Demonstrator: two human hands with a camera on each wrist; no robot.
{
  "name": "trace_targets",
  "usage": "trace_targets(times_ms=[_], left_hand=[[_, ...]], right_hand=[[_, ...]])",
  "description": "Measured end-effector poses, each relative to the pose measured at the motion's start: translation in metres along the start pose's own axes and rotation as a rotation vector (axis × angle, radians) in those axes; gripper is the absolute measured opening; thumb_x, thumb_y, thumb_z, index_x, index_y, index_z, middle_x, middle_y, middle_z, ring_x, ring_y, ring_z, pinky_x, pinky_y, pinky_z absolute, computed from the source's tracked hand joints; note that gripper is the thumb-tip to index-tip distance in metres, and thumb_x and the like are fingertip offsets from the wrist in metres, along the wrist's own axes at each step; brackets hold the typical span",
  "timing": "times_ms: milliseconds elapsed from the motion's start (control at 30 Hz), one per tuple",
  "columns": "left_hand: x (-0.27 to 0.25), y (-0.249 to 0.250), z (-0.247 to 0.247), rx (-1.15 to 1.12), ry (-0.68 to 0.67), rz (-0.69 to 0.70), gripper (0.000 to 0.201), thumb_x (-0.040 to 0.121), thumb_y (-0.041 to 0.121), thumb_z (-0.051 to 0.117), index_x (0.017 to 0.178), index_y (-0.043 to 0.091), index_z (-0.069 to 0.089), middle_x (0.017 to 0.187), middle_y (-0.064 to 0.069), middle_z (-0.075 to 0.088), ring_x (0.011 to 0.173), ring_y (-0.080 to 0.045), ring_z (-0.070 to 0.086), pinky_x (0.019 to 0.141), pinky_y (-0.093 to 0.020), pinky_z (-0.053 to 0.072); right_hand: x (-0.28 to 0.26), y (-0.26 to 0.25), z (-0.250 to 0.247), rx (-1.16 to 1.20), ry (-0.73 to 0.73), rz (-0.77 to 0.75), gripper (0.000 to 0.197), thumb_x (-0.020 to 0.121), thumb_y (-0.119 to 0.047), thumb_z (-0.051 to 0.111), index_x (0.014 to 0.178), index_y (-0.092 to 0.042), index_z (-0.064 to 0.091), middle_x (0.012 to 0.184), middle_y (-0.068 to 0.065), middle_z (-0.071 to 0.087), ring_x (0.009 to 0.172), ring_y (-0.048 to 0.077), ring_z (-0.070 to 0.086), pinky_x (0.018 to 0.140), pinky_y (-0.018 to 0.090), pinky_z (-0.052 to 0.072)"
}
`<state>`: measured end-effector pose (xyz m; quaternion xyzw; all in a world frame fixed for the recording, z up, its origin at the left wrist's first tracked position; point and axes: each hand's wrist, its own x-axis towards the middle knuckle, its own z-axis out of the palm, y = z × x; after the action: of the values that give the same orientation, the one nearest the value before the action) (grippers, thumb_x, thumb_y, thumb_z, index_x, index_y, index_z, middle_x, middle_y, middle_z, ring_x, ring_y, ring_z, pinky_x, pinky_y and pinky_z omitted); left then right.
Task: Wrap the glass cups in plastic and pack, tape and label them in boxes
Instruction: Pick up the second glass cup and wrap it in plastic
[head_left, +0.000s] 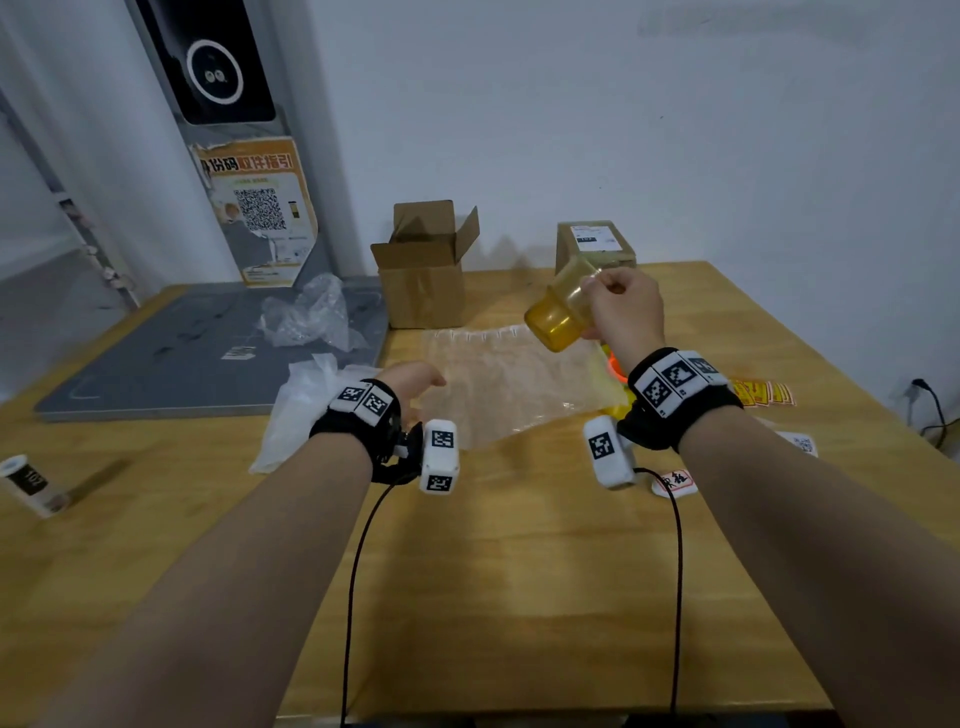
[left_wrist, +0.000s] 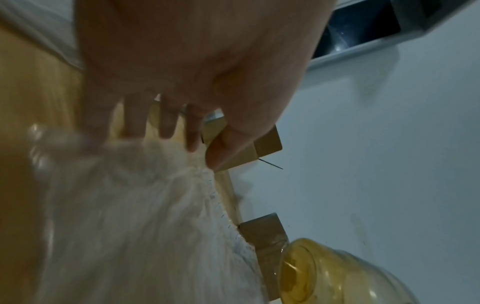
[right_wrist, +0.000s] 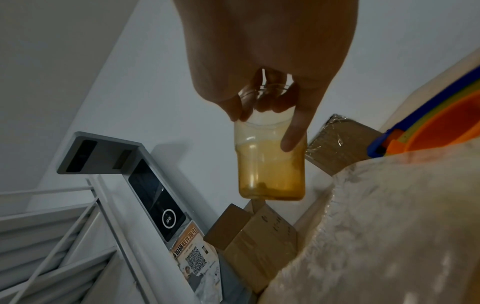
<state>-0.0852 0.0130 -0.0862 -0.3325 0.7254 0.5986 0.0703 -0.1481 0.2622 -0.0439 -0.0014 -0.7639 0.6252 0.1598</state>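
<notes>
Forearms fill the bottom of the head view, so we'll start there and go left to right. Far left on the table (head_left: 519, 597) lies a small roll (head_left: 32, 483) on its side, then a grey mat (head_left: 171, 358) with crumpled plastic (head_left: 306, 317) on it. Our left hand (head_left: 413, 382) hovers over the near-left corner of the wrap sheet (head_left: 509, 384), fingers (left_wrist: 167, 123) spread and fairly straight, holding nothing (probably about to pin or smooth the sheet so it stays flat). Behind the sheet an open box (head_left: 423, 270) waits with its flaps up, likely where the wrapped cup goes. Our right hand (head_left: 626, 309) holds the amber cup (head_left: 561, 312) by its rim end, fingers curled around the mouth, tilted with its base pointing left over the sheet's far-right corner; not touching it yet. We'd guess it's about to be laid down for rolling. Behind it sits a taped box (head_left: 597, 247) with a label, so one looks done. Stickers (head_left: 761, 392) lie further right.
</notes>
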Motion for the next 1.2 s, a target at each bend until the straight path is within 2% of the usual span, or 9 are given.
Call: trace_targets(times_ms=[133, 267, 400, 500, 600, 700, 867, 1067, 1200], left_hand=[[0.002, 0.005, 0.003, 0.229, -0.092, -0.011, 0.033, 0.101, 0.022, 0.062, 0.125, 0.001, 0.056, 0.101, -0.008, 0.069, 0.088, -0.023, 0.063, 0.077, -0.032, 0.052], [0.022, 0.017, 0.006, 0.415, 0.071, 0.167, 0.042, 0.098, 0.02, 0.067, 0.132, 0.003, 0.051, 0.126, -0.014, 0.061, 0.113, -0.032, 0.059, 0.085, -0.037, 0.049], [0.038, 0.015, 0.024, 0.478, 0.061, 0.209, 0.074, 0.093, 0.025, 0.074, 0.152, 0.002, 0.035, 0.147, -0.016, 0.05, 0.133, -0.034, 0.051, 0.09, -0.035, 0.044], [0.045, 0.014, 0.041, 0.514, 0.031, 0.202, 0.074, 0.09, 0.026, 0.078, 0.146, 0.001, 0.038, 0.138, -0.017, 0.055, 0.121, -0.034, 0.059, 0.09, -0.039, 0.053], [0.046, 0.017, 0.047, 0.686, -0.025, 0.203, 0.047, 0.086, 0.021, 0.082, 0.119, 0.002, 0.055, 0.113, -0.015, 0.067, 0.097, -0.029, 0.063, 0.078, -0.037, 0.054], [0.047, 0.025, 0.044, 0.736, -0.02, 0.263, 0.042, 0.087, 0.024, 0.081, 0.115, -0.003, 0.066, 0.106, -0.013, 0.07, 0.098, -0.029, 0.068, 0.075, -0.034, 0.052], [0.034, 0.054, 0.01, 0.573, 0.207, 0.489, 0.023, 0.1, 0.03, 0.066, 0.1, 0.01, 0.076, 0.101, -0.012, 0.073, 0.087, -0.028, 0.064, 0.077, -0.035, 0.048], [0.0, 0.089, -0.027, 0.359, 0.506, 0.709, 0.018, 0.099, 0.025, 0.058, 0.104, 0.028, 0.075, 0.102, 0.0, 0.074, 0.101, -0.029, 0.068, 0.097, -0.045, 0.053], [-0.028, 0.107, -0.029, 0.314, 0.68, 0.87, 0.017, 0.096, 0.028, 0.06, 0.104, 0.032, 0.075, 0.109, 0.01, 0.075, 0.109, -0.02, 0.067, 0.105, -0.046, 0.043]], right_hand=[[0.006, 0.002, 0.005, -0.028, -0.055, 0.027, 0.013, 0.093, -0.025, 0.069, 0.095, -0.013, 0.073, 0.09, -0.002, 0.066, 0.089, 0.023, 0.07, 0.065, 0.042, 0.066], [0.013, 0.007, 0.016, -0.056, -0.168, 0.101, 0.024, 0.095, -0.022, 0.069, 0.107, -0.002, 0.073, 0.104, 0.006, 0.07, 0.094, 0.023, 0.07, 0.064, 0.04, 0.065], [0.019, 0.02, 0.023, -0.077, -0.221, 0.215, 0.015, 0.097, -0.022, 0.069, 0.107, -0.01, 0.07, 0.119, 0.006, 0.06, 0.103, 0.026, 0.062, 0.066, 0.043, 0.066], [0.023, 0.028, 0.023, -0.06, -0.201, 0.229, 0.015, 0.098, -0.023, 0.068, 0.108, -0.012, 0.069, 0.114, 0.004, 0.061, 0.098, 0.02, 0.061, 0.065, 0.04, 0.065], [0.028, 0.031, 0.02, -0.023, -0.158, 0.198, 0.015, 0.098, -0.024, 0.068, 0.108, -0.013, 0.07, 0.108, 0.003, 0.063, 0.096, 0.02, 0.064, 0.061, 0.034, 0.063], [0.03, 0.028, 0.016, -0.004, -0.116, 0.147, 0.016, 0.099, -0.024, 0.067, 0.111, -0.014, 0.071, 0.109, 0.003, 0.067, 0.095, 0.023, 0.068, 0.065, 0.035, 0.064], [0.024, 0.013, 0.01, 0.101, 0.002, 0.053, 0.016, 0.097, -0.025, 0.067, 0.106, -0.013, 0.073, 0.11, 0.001, 0.067, 0.099, 0.02, 0.067, 0.067, 0.04, 0.066], [0.008, -0.002, 0.007, 0.224, 0.047, 0.036, 0.018, 0.095, -0.026, 0.067, 0.099, -0.01, 0.074, 0.106, 0.006, 0.071, 0.098, 0.026, 0.07, 0.062, 0.038, 0.065], [-0.002, -0.017, 0.0, 0.305, 0.036, 0.02, 0.019, 0.093, -0.028, 0.068, 0.097, -0.01, 0.074, 0.103, 0.008, 0.069, 0.09, 0.034, 0.072, 0.061, 0.054, 0.064]])
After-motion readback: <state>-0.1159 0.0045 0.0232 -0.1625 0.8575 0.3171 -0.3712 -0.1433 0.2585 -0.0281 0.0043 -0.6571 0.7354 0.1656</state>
